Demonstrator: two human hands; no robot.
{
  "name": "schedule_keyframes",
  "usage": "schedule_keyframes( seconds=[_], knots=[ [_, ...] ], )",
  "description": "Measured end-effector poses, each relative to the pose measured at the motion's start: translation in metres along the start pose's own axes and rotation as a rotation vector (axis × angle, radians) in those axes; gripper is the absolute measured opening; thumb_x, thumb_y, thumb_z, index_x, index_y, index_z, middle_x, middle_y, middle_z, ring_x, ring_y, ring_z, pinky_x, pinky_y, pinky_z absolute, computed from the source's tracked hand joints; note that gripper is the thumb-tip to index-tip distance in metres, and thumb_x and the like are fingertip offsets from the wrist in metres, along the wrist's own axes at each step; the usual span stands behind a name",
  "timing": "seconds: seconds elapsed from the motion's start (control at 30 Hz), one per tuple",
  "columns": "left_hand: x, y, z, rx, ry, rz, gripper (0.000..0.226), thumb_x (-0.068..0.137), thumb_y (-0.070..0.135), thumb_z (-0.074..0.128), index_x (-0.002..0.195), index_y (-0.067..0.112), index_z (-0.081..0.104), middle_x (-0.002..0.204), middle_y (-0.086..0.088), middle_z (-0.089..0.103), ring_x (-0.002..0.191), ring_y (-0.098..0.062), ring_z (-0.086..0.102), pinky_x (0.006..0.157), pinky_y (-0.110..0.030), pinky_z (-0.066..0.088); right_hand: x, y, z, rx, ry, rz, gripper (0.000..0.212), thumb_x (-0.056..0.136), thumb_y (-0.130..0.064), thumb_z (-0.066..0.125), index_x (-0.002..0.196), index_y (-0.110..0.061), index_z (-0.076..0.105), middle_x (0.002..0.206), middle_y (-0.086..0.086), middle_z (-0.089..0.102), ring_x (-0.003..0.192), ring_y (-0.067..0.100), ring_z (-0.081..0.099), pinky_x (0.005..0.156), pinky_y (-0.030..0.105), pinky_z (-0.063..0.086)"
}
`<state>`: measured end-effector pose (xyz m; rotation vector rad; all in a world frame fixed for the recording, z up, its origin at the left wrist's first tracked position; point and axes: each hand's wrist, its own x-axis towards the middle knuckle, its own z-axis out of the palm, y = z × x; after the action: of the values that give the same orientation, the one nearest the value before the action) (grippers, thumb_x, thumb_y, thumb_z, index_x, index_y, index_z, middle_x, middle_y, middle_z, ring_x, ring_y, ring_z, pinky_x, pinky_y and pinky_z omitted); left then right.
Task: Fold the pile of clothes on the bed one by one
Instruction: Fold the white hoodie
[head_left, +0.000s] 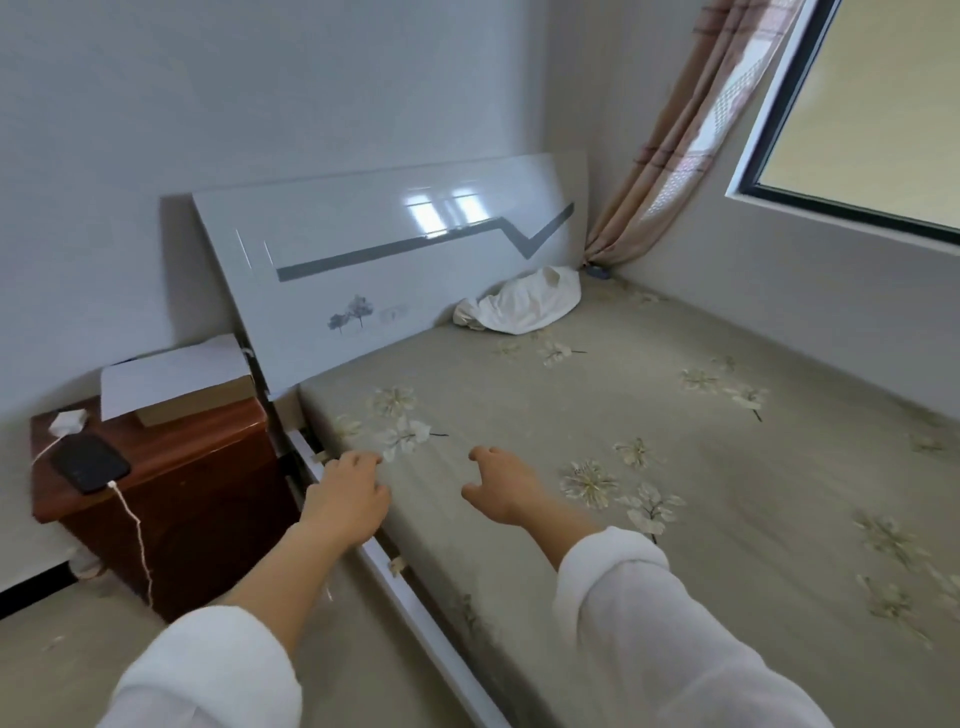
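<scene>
A crumpled white garment (522, 306) lies at the head of the bed (701, 467), against the white headboard (395, 270) near the far corner. No other clothes show in the head view. My left hand (345, 499) hovers over the bed's left edge with fingers loosely curled, holding nothing. My right hand (501, 491) hangs over the olive floral sheet a little to the right, fingers and thumb relaxed and slightly curled, empty. Both hands are well short of the white garment. White sleeves cover both forearms.
A brown nightstand (171, 493) stands left of the bed with a black phone (88, 462) on a charging cable, a charger and a white-covered box. A window (857, 130) and a tan curtain (675, 145) are on the right wall.
</scene>
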<state>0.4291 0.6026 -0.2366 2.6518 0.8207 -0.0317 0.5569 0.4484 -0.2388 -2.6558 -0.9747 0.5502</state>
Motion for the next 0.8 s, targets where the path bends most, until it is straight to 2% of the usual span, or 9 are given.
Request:
schedule_keyframes(
  seconds=[0.2, 0.33, 0.57, 0.8],
  knots=[
    [0.142, -0.059, -0.037, 0.038, -0.056, 0.108, 0.046, 0.098, 0.026, 0.036, 0.143, 0.018, 0.034, 0.147, -0.004, 0.035, 0.133, -0.024, 0.030, 0.104, -0.041, 0.036, 0.122, -0.046, -0.011, 0.075, 0.050, 0.124, 0.054, 0.093, -0.032, 0.050, 0.141, -0.013, 0.036, 0.139, 0.011, 0.045, 0.125, 0.030, 0.046, 0.100, 0.040, 0.041],
    [0.227, -0.075, -0.043, 0.059, -0.105, 0.179, 0.044, 0.098, 0.028, 0.036, 0.140, 0.018, 0.036, 0.144, -0.004, 0.039, 0.126, -0.022, 0.038, 0.099, -0.036, 0.036, 0.191, -0.055, -0.023, 0.092, 0.060, 0.212, 0.055, 0.093, -0.033, 0.051, 0.142, -0.013, 0.035, 0.138, 0.011, 0.046, 0.123, 0.030, 0.047, 0.102, 0.040, 0.041],
    [0.385, -0.084, -0.027, 0.045, -0.186, 0.285, 0.040, 0.098, 0.029, 0.035, 0.137, 0.018, 0.039, 0.140, -0.003, 0.041, 0.123, -0.020, 0.039, 0.100, -0.036, 0.038, 0.328, -0.036, -0.044, 0.101, 0.055, 0.315, 0.056, 0.095, -0.032, 0.051, 0.144, -0.012, 0.033, 0.144, 0.012, 0.041, 0.128, 0.030, 0.044, 0.103, 0.040, 0.039],
    [0.538, -0.088, -0.002, 0.027, -0.242, 0.279, 0.040, 0.098, 0.026, 0.038, 0.136, 0.015, 0.041, 0.138, -0.004, 0.043, 0.122, -0.020, 0.040, 0.097, -0.034, 0.039, 0.474, 0.001, -0.052, 0.112, 0.009, 0.378, 0.055, 0.096, -0.034, 0.050, 0.144, -0.012, 0.033, 0.142, 0.012, 0.044, 0.126, 0.029, 0.046, 0.101, 0.040, 0.042]
  ],
)
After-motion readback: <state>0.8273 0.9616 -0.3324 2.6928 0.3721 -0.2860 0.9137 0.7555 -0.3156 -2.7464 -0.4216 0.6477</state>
